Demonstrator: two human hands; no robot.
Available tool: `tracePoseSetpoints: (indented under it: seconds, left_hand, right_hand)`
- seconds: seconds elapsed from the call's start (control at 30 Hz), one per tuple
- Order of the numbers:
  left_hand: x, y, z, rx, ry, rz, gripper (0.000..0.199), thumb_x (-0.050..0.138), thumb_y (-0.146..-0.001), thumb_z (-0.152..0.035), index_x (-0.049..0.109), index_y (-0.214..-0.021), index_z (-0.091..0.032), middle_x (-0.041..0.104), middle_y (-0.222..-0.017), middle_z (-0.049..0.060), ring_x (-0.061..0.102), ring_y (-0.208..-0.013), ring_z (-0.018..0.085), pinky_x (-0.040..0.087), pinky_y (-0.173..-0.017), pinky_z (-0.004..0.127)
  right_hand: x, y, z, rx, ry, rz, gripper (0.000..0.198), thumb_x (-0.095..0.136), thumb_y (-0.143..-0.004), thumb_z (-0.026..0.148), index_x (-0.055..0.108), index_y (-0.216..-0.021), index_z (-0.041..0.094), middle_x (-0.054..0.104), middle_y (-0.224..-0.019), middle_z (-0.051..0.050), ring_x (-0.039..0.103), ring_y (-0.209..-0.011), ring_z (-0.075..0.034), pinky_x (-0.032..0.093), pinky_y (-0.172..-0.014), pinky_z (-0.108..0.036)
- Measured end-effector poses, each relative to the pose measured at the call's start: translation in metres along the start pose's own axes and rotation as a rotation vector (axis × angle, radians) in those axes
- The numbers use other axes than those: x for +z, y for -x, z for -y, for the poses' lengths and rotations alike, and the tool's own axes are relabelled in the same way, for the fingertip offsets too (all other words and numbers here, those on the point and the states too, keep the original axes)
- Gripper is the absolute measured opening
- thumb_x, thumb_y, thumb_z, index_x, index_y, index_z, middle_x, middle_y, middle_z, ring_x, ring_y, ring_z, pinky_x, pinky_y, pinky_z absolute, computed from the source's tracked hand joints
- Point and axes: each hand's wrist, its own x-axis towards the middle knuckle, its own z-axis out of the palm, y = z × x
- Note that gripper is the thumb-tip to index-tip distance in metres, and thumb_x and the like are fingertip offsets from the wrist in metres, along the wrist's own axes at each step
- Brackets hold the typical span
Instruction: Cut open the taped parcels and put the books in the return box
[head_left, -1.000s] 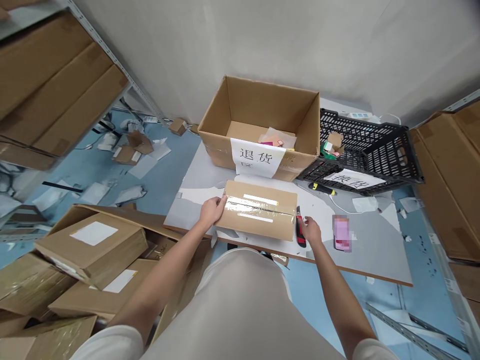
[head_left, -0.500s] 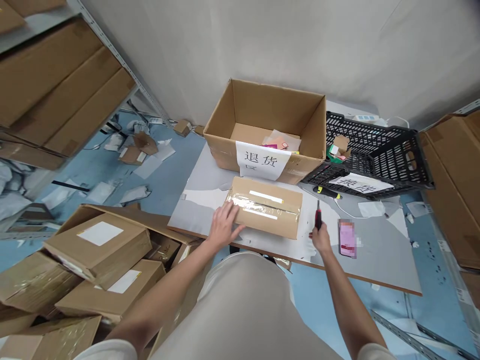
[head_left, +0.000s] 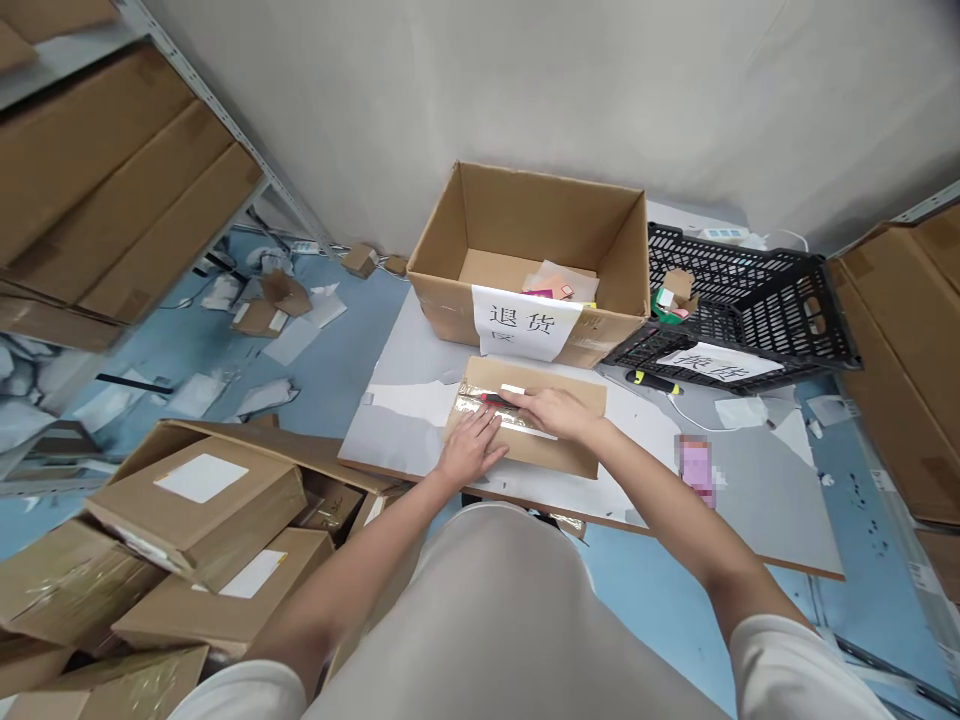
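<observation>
Black plastic crate (head_left: 787, 300), grey wall (head_left: 570, 90), blue floor (head_left: 352, 350), white power strip (head_left: 724, 235)

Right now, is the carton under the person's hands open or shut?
Shut: the carton lies flat on top, with shiny tape across it. Whether the red cutter has slit any tape, I cannot tell.

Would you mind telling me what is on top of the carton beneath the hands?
The carton bears glossy tape, white strips and the left hand; over it, the right hand grips a red utility knife. Areas beneath the hands are covered.
</observation>
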Motion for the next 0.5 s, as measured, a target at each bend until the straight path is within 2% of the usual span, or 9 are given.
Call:
tracePoseSetpoints:
  seconds: [0.2,0.3,0.5]
  left_hand:
    - [0.0,-0.002,0.0,0.014,-0.02,-0.038,0.05,0.05,-0.085,-0.043,0.052,-0.124,-0.012,0.052,-0.131,0.019,0.041,-0.129,0.03,0.038,-0.102,0.05]
    - [0.0,-0.002,0.0,0.019,-0.025,-0.045,0.05,0.051,-0.084,-0.042,0.052,-0.125,-0.014,0.051,-0.132,0.018,0.041,-0.128,0.03,0.039,-0.102,0.05]
    - [0.001,-0.002,0.001,0.024,-0.048,-0.039,0.05,0.051,-0.084,-0.043,0.053,-0.124,-0.013,0.052,-0.132,0.017,0.043,-0.127,0.03,0.039,-0.102,0.049]
  right_hand:
    - [0.002,-0.006,0.001,0.001,0.229,0.132,0.05,0.034,-0.094,0.028,0.028,-0.143,0.034,0.062,-0.112,-0.008,0.064,-0.083,-0.02,0.042,-0.069,-0.026]
    - [0.002,-0.006,0.004,-0.01,0.246,0.13,0.051,0.033,-0.094,0.028,0.024,-0.144,0.034,0.061,-0.114,-0.008,0.064,-0.086,-0.021,0.042,-0.071,-0.026]
    - [-0.003,-0.011,0.013,0.017,0.266,0.191,0.051,0.033,-0.094,0.027,0.024,-0.144,0.034,0.061,-0.114,-0.009,0.063,-0.089,-0.022,0.042,-0.073,-0.028]
